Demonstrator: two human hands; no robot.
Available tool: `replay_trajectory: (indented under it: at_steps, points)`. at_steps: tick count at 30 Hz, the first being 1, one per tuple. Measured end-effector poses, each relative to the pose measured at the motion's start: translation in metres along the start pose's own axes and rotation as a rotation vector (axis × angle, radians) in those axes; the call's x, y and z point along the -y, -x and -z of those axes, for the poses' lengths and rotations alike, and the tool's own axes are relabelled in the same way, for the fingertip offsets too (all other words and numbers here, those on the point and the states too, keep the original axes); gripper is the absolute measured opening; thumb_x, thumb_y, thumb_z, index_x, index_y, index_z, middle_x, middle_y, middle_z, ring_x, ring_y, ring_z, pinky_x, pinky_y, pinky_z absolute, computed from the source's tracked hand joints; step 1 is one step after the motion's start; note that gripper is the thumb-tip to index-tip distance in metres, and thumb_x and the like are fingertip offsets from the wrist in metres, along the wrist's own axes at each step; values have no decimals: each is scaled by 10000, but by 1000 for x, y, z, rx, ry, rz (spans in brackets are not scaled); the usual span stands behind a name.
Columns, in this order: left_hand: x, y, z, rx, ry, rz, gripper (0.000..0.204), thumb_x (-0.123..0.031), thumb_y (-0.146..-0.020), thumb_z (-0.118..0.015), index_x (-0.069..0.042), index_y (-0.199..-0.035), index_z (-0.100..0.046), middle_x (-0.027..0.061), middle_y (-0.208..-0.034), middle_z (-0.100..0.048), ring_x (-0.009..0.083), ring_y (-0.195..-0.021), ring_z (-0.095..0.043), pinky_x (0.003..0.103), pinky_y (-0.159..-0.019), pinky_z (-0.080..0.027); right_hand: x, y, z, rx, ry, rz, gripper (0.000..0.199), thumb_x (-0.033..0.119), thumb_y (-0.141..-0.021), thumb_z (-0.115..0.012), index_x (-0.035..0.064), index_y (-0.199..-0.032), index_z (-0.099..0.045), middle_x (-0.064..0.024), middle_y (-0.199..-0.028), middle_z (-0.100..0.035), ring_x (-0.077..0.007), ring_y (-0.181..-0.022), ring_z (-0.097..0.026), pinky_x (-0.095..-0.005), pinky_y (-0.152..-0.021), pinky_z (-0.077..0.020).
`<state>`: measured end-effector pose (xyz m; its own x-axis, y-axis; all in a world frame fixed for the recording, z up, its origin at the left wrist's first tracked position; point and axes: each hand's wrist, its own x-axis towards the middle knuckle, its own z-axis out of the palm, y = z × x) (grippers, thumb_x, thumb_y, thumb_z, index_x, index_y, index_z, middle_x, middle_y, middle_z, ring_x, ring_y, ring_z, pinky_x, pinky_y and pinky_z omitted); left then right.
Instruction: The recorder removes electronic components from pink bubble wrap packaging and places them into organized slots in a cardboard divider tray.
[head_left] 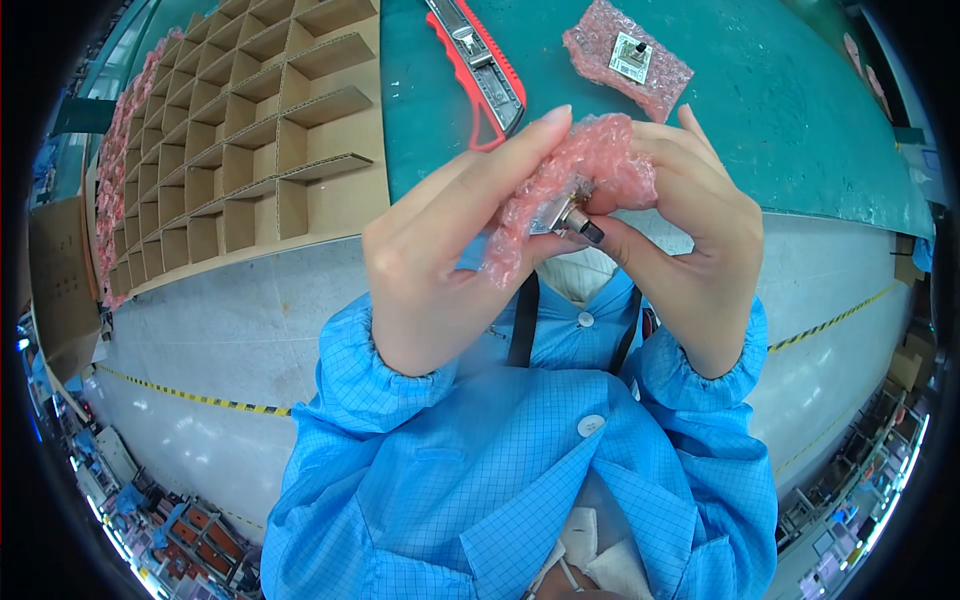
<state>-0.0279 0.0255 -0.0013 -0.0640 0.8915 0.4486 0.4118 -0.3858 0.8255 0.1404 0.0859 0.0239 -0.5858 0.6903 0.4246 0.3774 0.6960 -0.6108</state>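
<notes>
Between my two hands is a piece of pink bubble wrap (515, 235), bunched around a small metal part with a dark-tipped shaft (577, 220). My left hand (440, 225) has its fingers closed on the wrap's left side. My right hand (690, 215) grips the wrap's right side, its thumb close to the shaft. The far side of the part is hidden by the wrap and fingers. Beyond my right hand, a similar small part on a square board (631, 57) lies on a flat pink bubble-wrap sheet (672, 85).
A red utility knife (480, 70) lies on the green table mat (800, 120), beyond my left hand. To the left stands a cardboard divider grid (250, 140) of several cells, with pink bubble wrap (125, 130) along its far left side. Yellow-black tape (200, 397) marks the grey floor.
</notes>
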Motion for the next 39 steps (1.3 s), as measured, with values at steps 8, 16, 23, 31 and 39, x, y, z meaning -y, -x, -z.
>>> replay_trajectory:
  at_steps: [8, 16, 23, 31, 39]
  points:
    - [2, 1, 1, 21, 139, 142, 628, 92, -583, -741, 75, -1173, -528, 142, -1073, -624, 174, -946, -612, 294, -807, -501, 5, -2, -2, -8, -7, 13, 175, -15, -620, -698, -11, -778, -622, -130, -946, -636, -298, -1004, -582, -483, -979, -350]
    - [5, 1, 2, 12, 468, 251, 663, 69, -603, -727, 92, -1215, -473, 166, -1137, -579, 204, -995, -585, 318, -834, -496, 6, 0, -4, 32, -124, -53, 133, -43, -703, -649, -35, -822, -590, -153, -992, -604, -240, -969, -566, -293, -748, -497]
    - [11, -1, 7, 97, 376, 125, 689, -20, -612, -780, 76, -1217, -465, 159, -1194, -540, 207, -1048, -558, 329, -878, -468, 4, 1, 1, 84, -257, -58, 85, 22, -766, -570, -21, -830, -535, -158, -1050, -578, -235, -1002, -533, -342, -860, -438]
    - [12, 2, 10, 83, 823, 274, 626, 6, -695, -736, 31, -1247, -441, 110, -1139, -564, 173, -1037, -551, 315, -889, -459, -42, 50, 43, -319, -613, -287, 254, 296, -826, -440, 84, -727, -342, -127, -792, -482, -216, -772, -462, -448, -923, -374]
    - [12, 4, 8, 127, 867, 310, 627, 41, -708, -709, 17, -1266, -424, 97, -1188, -537, 158, -1077, -522, 310, -921, -439, -54, 88, 68, 2, 379, -344, 338, 274, -914, -419, -24, -908, -578, -98, -779, -585, -180, -774, -554, -309, -801, -428]
